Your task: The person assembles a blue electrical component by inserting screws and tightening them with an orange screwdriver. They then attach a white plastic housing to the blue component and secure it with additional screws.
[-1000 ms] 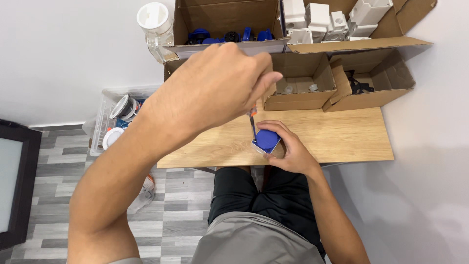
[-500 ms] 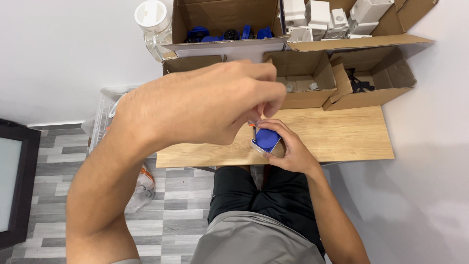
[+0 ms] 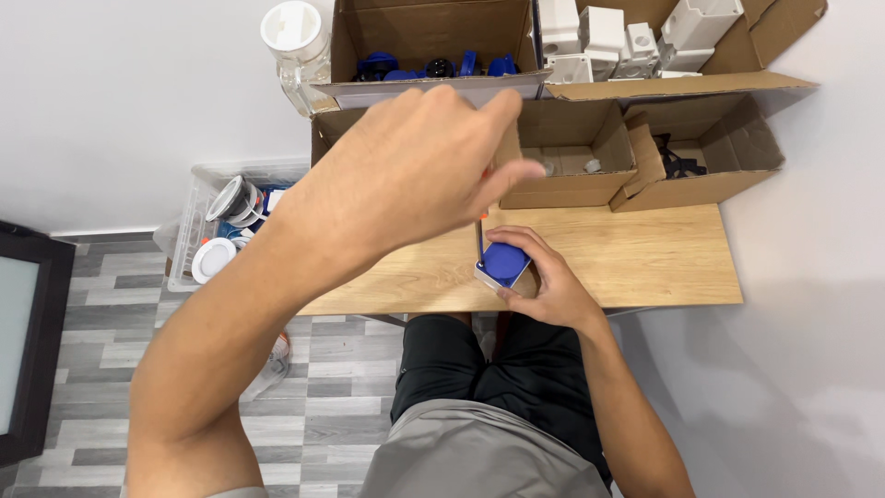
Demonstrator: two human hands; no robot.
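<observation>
My right hand (image 3: 544, 281) grips a small white box with a round blue cover (image 3: 502, 265) and steadies it on the wooden table (image 3: 645, 267). My left hand (image 3: 415, 171) is raised close to the camera, closed round the handle of a screwdriver. Only the thin shaft (image 3: 479, 238) shows below my fingers, and its tip meets the box's left edge. The handle itself is hidden by my hand, apart from a sliver of orange.
Open cardboard boxes (image 3: 572, 152) stand along the back of the table, one with blue parts (image 3: 433, 66), one with white housings (image 3: 627, 37). A clear jar (image 3: 295, 46) stands at the back left. A plastic crate of round fittings (image 3: 226, 231) sits on the floor at the left.
My left hand has turned on the screwdriver, its fingers shifting round the handle and spreading toward the right. My right hand and the blue-covered box have stayed in place.
</observation>
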